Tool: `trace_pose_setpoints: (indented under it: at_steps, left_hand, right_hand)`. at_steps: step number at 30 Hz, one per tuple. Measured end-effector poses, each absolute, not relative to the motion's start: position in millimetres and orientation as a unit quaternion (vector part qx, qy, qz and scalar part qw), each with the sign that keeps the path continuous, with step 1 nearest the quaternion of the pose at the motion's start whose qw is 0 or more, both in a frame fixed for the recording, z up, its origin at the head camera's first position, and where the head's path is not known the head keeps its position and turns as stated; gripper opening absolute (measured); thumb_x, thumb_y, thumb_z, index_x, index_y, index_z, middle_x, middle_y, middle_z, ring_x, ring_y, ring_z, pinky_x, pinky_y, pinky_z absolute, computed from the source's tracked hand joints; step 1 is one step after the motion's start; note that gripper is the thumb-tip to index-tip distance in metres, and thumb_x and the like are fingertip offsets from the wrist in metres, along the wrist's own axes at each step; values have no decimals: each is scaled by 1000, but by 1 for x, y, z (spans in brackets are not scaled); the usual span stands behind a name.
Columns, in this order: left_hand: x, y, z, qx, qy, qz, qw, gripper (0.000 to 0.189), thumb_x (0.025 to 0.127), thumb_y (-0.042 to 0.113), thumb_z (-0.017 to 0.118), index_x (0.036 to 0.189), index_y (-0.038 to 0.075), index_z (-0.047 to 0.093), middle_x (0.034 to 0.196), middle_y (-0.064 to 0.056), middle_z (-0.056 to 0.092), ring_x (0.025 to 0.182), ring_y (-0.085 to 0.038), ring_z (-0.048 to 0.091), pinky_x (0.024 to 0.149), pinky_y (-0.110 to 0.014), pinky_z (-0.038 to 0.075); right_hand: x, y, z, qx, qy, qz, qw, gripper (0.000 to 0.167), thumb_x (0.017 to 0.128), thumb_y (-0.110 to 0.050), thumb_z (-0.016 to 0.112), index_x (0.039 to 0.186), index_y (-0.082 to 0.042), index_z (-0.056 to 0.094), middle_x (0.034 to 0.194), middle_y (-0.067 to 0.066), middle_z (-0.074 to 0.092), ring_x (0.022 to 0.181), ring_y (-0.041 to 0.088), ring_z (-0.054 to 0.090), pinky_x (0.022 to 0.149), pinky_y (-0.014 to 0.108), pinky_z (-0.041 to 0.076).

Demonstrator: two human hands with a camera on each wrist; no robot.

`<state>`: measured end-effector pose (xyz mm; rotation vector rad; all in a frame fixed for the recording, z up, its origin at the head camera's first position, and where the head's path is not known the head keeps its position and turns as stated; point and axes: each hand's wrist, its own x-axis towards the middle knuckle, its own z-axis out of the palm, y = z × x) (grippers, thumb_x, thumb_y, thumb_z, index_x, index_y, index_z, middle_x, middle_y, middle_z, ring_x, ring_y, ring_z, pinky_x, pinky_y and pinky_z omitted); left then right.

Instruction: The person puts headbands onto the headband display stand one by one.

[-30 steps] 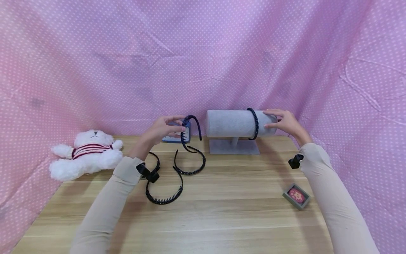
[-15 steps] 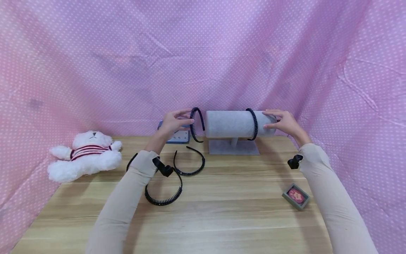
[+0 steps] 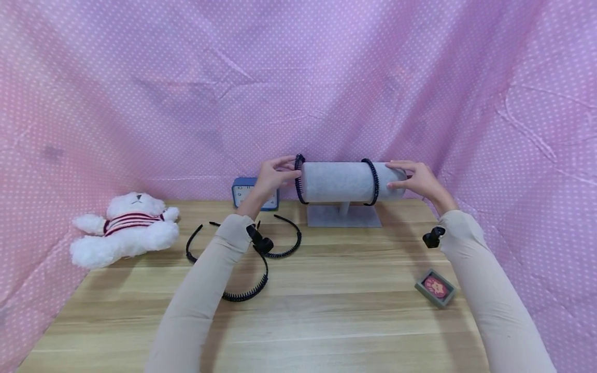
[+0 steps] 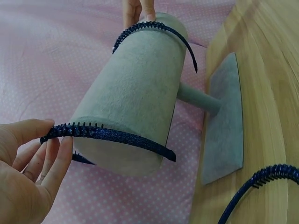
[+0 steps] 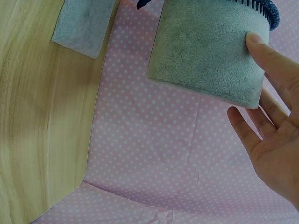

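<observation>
My left hand (image 3: 275, 176) pinches a black toothed headband (image 4: 107, 135) between thumb and fingers. That headband stands at the left end of a grey padded display roll (image 3: 333, 181), its band crossing the end's rim in the left wrist view. A second black headband (image 3: 375, 181) sits around the roll, right of its middle. At the roll's right end, my right hand (image 3: 417, 178) grips the padding, with the thumb (image 5: 256, 39) on its surface and the other fingers partly hidden behind it. The roll rests on a post with a flat grey base (image 3: 322, 217).
Several more headbands (image 3: 284, 254) lie on the wooden table (image 3: 336, 311), partly covered by the left sleeve. A blue clock (image 3: 240, 189) stands behind the left hand. A white plush bear (image 3: 135, 228) lies far left; a small framed box (image 3: 436, 288) sits right. Pink cloth hangs behind.
My left hand has carried its headband up and to the right, from above the loose headbands to the roll's left end. The right hand has stayed at the right end.
</observation>
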<state>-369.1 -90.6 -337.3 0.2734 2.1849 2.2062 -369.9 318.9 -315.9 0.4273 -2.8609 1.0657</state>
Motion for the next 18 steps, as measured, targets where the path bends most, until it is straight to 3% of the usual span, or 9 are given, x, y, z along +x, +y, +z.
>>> trace_pose_setpoints:
  at_steps: [5,18]
  left_hand:
    - [-371,-81,-338,91,699,709,13,53,88,2,78,139,7,62,102,-2,63,92,-13,65,84,-37,64]
    - [-366,-76,-340,133,720,681,32,54,88,1,77,139,5,60,102,-3,64,92,-13,66,80,-32,64]
  right_hand:
    - [-368,318,-316,135,-927,348,24,65,87,-19,83,146,-8,56,160,19,41,149,42,33,121,60,33]
    - [-363,318,-317,150,-922,356,37,63,87,-14,82,144,-4,57,159,20,42,149,42,34,119,60,35]
